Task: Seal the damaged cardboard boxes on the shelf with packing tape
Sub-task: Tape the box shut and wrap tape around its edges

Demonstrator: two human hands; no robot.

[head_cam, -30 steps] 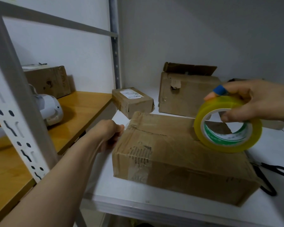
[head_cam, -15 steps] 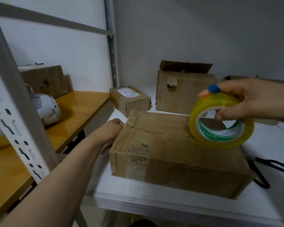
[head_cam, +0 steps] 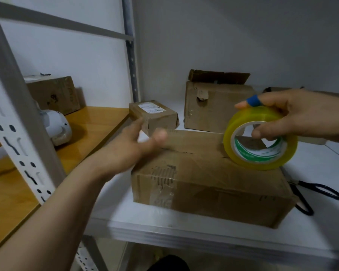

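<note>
A worn brown cardboard box [head_cam: 207,178] lies on the white shelf [head_cam: 184,229] in front of me, its top flaps creased and marked with old tape. My right hand [head_cam: 294,116] grips a yellowish roll of packing tape [head_cam: 260,139], thumb inside the core, and the roll stands on edge on the box's top right. A blue band wraps the index finger. My left hand [head_cam: 133,147] hovers blurred over the box's left top corner, fingers spread and holding nothing.
A small labelled box [head_cam: 155,116] and a taller torn box [head_cam: 213,106] with a raised flap stand behind. Black scissors [head_cam: 311,194] lie right of the main box. A wooden shelf [head_cam: 90,130] at left carries another box [head_cam: 53,94] and a white device [head_cam: 55,126]. A perforated grey upright [head_cam: 18,122] stands near left.
My left hand has let go of the box's left end, lifted and opened above its corner. The tape roll has stayed on the box's top right.
</note>
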